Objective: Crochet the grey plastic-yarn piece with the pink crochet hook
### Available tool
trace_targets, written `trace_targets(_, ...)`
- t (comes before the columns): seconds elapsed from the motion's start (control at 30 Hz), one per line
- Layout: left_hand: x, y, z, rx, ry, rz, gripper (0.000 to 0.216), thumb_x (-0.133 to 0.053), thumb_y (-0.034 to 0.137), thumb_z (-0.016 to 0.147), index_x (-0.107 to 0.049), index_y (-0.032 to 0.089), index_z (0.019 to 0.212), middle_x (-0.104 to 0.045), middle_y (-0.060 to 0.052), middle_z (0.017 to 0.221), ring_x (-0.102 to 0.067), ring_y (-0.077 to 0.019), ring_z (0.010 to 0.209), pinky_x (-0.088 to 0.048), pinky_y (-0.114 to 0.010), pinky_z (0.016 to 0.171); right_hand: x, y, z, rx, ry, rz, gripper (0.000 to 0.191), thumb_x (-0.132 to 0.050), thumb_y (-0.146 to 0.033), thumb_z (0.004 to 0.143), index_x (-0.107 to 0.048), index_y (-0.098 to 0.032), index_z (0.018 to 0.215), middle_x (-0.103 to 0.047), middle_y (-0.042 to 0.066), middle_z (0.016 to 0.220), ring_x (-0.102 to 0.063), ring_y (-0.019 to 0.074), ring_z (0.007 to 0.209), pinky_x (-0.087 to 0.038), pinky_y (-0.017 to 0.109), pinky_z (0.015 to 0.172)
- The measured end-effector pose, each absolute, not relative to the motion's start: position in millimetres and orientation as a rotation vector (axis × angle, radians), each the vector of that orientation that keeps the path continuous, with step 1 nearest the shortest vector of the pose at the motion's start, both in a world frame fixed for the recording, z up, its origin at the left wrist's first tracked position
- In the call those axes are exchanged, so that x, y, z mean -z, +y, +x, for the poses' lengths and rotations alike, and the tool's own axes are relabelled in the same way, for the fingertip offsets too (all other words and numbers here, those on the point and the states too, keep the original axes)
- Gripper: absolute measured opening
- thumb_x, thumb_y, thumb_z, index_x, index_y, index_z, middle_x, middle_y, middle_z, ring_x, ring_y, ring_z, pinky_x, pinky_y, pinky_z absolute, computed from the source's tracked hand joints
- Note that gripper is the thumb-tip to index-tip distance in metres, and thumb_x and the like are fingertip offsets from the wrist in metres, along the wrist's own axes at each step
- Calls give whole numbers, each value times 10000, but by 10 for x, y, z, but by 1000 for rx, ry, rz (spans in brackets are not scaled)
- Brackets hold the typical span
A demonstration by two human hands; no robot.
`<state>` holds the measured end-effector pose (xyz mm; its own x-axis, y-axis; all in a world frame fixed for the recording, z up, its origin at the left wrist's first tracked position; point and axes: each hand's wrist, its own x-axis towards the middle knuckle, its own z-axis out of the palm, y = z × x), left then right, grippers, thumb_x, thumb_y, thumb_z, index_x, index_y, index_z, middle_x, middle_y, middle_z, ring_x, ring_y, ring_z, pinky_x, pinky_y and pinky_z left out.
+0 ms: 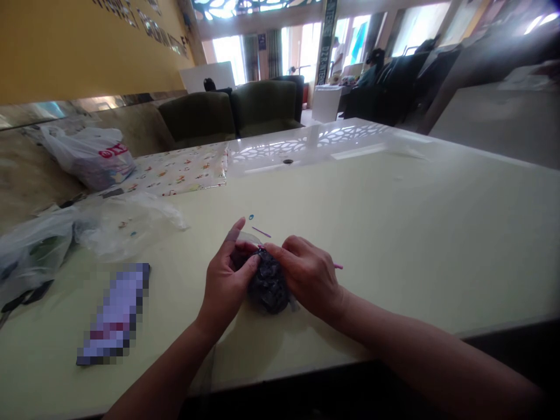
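A dark, crinkled bundle point(268, 286), like crocheted plastic strip, rests on the table between my hands. My left hand point(227, 274) pinches its upper left edge between thumb and fingers. The left index finger is raised, with a thin translucent strip point(249, 237) running from it to the bundle. My right hand point(310, 271) grips a pink crochet hook point(338, 266); its rear end sticks out to the right. The hook's front end meets the bundle's top, partly covered by fingers. Just beyond lie a thin purple stick point(261, 232) and a small blue ring point(251, 217).
On the left lie a blurred-out purple packet point(116, 315), clear plastic bags point(126, 224) and dark strips point(30, 297). A full white carrier bag point(94, 154) stands by a patterned cloth point(184, 169). Green chairs point(266, 105) and people are beyond the table point(394, 233).
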<state>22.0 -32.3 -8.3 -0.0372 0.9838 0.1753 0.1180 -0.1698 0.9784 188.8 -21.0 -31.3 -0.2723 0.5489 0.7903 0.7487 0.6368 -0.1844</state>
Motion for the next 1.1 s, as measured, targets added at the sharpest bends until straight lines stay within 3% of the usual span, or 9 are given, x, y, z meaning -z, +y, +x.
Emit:
trace_targets(0.2,35,-264,120,-1247,1187,1290,746,-716,229,809,-428,292,1494,-622,27,852,-584,-118,823,-479,-261,838,278,-184,1929,209,-2015,-962,261,-480,-170,988,-727,-206,1061,-578,11,723,-527,109,638,-339,223,550)
trace_targets(0.47,17,-256,137,-1284,1175,1273,698,-715,203,794,-489,268,1451,-599,40,827,-551,-97,771,-465,-225,791,208,-179,1951,461,-2118,-931,244,-493,-127,982,-728,-191,997,-541,8,669,-445,125,615,-248,272,526)
trace_targets(1.1,161,-353,252,-1352,1454,1900,434,-618,162,863,-626,239,1290,-675,0,918,-630,-133,821,-507,-285,864,286,-280,1834,555,-2115,-983,242,-483,-90,959,-703,-152,880,-569,38,678,-474,170,644,-318,308,557)
